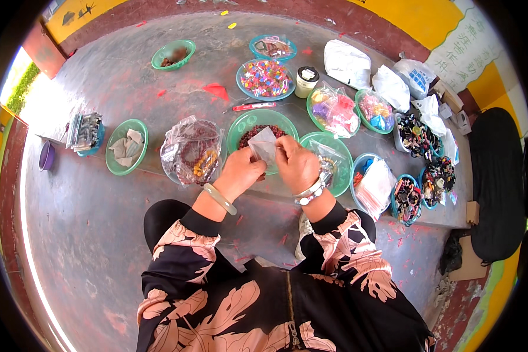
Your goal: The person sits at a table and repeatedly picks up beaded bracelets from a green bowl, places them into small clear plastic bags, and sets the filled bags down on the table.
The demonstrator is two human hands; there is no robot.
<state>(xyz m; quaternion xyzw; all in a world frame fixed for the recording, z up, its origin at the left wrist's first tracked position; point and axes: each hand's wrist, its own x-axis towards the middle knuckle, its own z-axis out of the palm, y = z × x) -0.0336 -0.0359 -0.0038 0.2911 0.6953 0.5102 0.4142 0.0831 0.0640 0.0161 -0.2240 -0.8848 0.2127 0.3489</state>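
Observation:
My left hand (239, 173) and my right hand (300, 166) pinch a small clear plastic bag (264, 145) between them, one at each side. The bag hangs over a green basin (239, 122) that contains dark red beads (250, 134). Whether the bag has anything inside cannot be made out. Left of the basin sits a large clear bag of bead strings (185, 149), some of them yellow. Close to my right wrist is another green basin (341, 154) with bagged bracelets in it.
Farther off stand a basin of colourful small pieces (265, 78), a lidded cup (306, 81) and a red-and-white marker-like stick (254, 107). White plastic bags (347, 63) and baskets of dark hair ties (407, 198) crowd the right. A green bowl of pale packets (127, 146) is at left.

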